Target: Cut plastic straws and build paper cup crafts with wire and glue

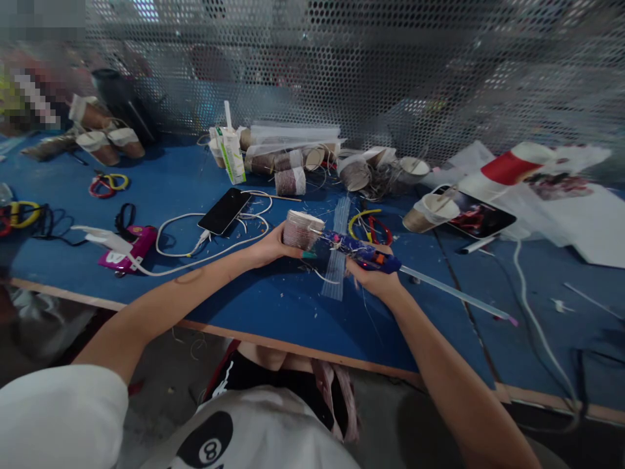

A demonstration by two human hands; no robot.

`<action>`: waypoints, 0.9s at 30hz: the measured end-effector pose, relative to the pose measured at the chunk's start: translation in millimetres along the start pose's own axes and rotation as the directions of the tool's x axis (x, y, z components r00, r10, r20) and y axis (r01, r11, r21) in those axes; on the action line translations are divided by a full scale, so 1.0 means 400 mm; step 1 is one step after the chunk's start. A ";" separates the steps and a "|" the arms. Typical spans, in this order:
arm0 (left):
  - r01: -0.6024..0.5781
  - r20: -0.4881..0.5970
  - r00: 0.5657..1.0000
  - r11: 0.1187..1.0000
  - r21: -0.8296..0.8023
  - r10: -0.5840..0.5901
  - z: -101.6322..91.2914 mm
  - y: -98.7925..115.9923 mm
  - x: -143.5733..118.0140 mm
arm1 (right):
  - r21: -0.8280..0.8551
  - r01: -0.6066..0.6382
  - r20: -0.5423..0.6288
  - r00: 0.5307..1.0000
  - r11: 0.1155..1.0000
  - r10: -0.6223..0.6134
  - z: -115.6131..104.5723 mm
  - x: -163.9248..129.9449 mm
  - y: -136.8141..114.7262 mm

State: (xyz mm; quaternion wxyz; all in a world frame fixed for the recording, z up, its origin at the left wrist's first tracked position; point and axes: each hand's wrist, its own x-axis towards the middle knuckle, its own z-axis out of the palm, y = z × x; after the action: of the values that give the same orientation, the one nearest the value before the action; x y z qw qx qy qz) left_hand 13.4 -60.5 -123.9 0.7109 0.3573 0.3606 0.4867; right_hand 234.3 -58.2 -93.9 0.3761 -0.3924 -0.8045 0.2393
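Both hands meet over the blue table [273,306], close in front of the person. Left hand [271,246] is curled around a small cylinder wrapped in brownish twine, the wrapped cup [301,229], with the fingers closed against its far side and the thumb underneath, so the cup lies on its side just above the tabletop with its pale rim turned toward the other hand. Right hand [374,277] is closed in a fist around the grip of a blue glue gun [364,254], whose nozzle points left and touches, or nearly touches, the rim of the wrapped cup; whether the tip actually makes contact cannot be told. A long clear glue stick [454,293] juts out of the back of the gun to the right, low over the table, ending in a pinkish tip. Under the two hands lies a strip of clear sticks [338,251], running away from the person. Just beyond the left hand a black phone [224,210] lies flat with a white cable [195,244] looping beside it, and a pink device [129,249] sits further left. At the back, near the perforated metal screen [390,71], stand more twine-wrapped cups [291,180], a small carton with a straw [232,153] and loose paper cups [430,212].
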 end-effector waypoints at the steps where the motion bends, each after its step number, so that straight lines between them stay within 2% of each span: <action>1: -0.001 0.007 1.000 1.000 0.000 0.001 0.000 0.000 0.000 | 0.012 0.004 -0.028 1.000 1.000 -0.004 0.001 0.000 0.002; 6: -0.012 0.035 0.999 1.000 0.001 0.012 0.000 0.001 -0.001 | 0.080 -0.063 -0.026 0.998 0.995 0.065 0.010 0.001 0.010; 12: 0.009 0.044 0.999 1.000 0.008 -0.010 -0.005 0.001 0.000 | -0.038 -0.012 0.051 0.999 0.999 0.013 0.001 -0.001 0.002; 17: 0.022 0.030 0.999 1.000 0.009 -0.022 -0.004 0.004 -0.002 | -0.064 0.000 0.112 0.994 0.998 0.007 -0.008 -0.003 0.001; 23: 0.012 0.053 0.999 1.000 0.002 -0.012 -0.002 0.005 -0.002 | -0.096 0.027 0.010 1.000 0.995 -0.026 -0.004 -0.004 -0.001; 27: 0.008 0.052 0.999 1.000 -0.003 -0.008 -0.002 0.006 -0.002 | -0.086 0.024 0.011 1.000 0.996 -0.023 0.004 -0.001 0.000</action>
State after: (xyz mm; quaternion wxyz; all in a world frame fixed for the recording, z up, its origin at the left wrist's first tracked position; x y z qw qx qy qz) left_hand 11.6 -60.5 -122.2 0.7224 0.3674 0.3427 0.4750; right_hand 233.3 -58.8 -95.1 0.3576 -0.3978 -0.8205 0.2019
